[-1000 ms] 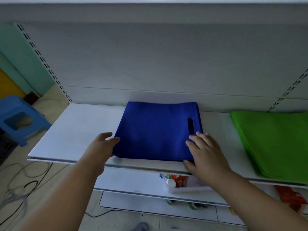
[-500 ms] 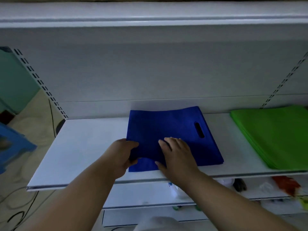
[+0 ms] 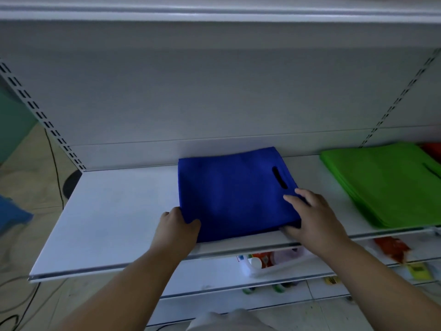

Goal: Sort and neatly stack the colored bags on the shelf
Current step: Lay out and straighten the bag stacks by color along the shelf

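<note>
A stack of blue bags (image 3: 229, 192) with a slot handle lies flat in the middle of the white shelf (image 3: 114, 220). My left hand (image 3: 177, 231) grips the stack's front left corner, thumb on top and fingers underneath. My right hand (image 3: 312, 216) holds the front right corner, fingers spread on top and thumb at the front edge. A stack of green bags (image 3: 386, 182) lies flat on the same shelf to the right, apart from the blue stack. Something orange-red (image 3: 433, 150) shows behind the green stack at the right edge.
The shelf's back panel stands right behind the blue stack and another shelf board hangs overhead. A lower shelf holds a clear tub with bottles (image 3: 265, 263) and orange packets (image 3: 391, 248). Cables lie on the floor at left, beside a blue stool (image 3: 12, 215).
My right hand has slid from the middle of the blue stack to its front right corner. My left hand stays at the front left corner. The stack now lies squarer to the shelf.
</note>
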`<act>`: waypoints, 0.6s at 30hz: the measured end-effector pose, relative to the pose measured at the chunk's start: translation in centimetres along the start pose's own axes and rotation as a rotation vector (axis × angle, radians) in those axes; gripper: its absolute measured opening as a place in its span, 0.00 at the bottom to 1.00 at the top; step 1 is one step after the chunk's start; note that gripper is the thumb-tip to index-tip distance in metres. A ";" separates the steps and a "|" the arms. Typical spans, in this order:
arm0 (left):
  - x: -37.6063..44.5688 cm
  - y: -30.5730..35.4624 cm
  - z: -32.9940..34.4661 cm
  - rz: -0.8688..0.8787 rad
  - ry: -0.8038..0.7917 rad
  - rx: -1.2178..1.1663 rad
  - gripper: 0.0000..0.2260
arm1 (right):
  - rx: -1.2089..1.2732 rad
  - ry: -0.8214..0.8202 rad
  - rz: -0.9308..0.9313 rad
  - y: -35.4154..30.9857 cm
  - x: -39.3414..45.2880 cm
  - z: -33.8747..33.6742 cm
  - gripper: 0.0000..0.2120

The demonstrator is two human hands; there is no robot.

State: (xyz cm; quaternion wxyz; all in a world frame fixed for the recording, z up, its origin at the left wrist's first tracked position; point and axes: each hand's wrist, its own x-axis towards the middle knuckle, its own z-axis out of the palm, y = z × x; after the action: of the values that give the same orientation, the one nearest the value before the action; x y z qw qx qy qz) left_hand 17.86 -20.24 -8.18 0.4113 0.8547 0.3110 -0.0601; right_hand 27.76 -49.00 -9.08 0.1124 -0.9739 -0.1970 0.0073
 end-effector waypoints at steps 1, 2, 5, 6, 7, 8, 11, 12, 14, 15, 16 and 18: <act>-0.1 0.0 0.1 0.007 0.020 0.029 0.06 | -0.022 -0.043 -0.021 0.3 0.1 -0.3 0.40; -0.2 0.2 0.1 0.004 0.025 0.027 0.07 | -0.052 -0.079 -0.036 0.5 0.1 -0.5 0.43; -0.1 1.5 -0.1 -0.088 0.000 -0.241 0.08 | -0.152 -0.099 -0.067 0.5 0.2 -0.9 0.47; -0.1 2.0 -0.3 -0.150 -0.010 -0.363 0.07 | -0.191 -0.093 -0.094 0.2 0.3 -1.1 0.48; -0.1 2.4 -0.6 -0.207 -0.017 -0.462 0.07 | -0.217 -0.097 -0.123 -0.1 0.5 -1.2 0.49; -0.1 2.7 -0.8 -0.245 -0.028 -0.512 0.06 | -0.227 -0.108 -0.146 -0.5 0.6 -1.3 0.49; 0.0 3.4 -1.2 -0.265 -0.082 -0.568 0.08 | -0.169 -0.155 -0.203 -2.4 1.0 -1.2 0.47; 0.0 3.7 -1.3 -0.256 -0.093 -0.613 0.09 | -0.136 -0.181 -0.244 -3.5 1.1 -1.0 0.47; -0.2 4.6 -1.2 -0.244 -0.083 -0.729 0.08 | -0.072 -0.194 -0.332 -6.0 1.4 0.2 0.46; -0.4 5.1 -1.1 -0.238 -0.074 -0.781 0.07 | -0.027 -0.163 -0.353 -7.1 1.5 1.0 0.42; -0.6 5.6 -1.1 -0.227 -0.069 -0.819 0.07 | 0.030 -0.101 -0.357 -8.0 1.7 1.6 0.37; -0.8 5.6 -1.5 -0.188 -0.054 -0.813 0.07 | 0.080 0.050 -0.325 -8.0 2.2 2.1 0.27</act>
State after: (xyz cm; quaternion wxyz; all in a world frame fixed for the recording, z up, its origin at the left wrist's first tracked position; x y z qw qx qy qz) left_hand 20.27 -22.13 -3.25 0.7159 0.5888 0.3752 0.0079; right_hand 26.63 -40.47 -9.24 0.1555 -0.9240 -0.3484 -0.0274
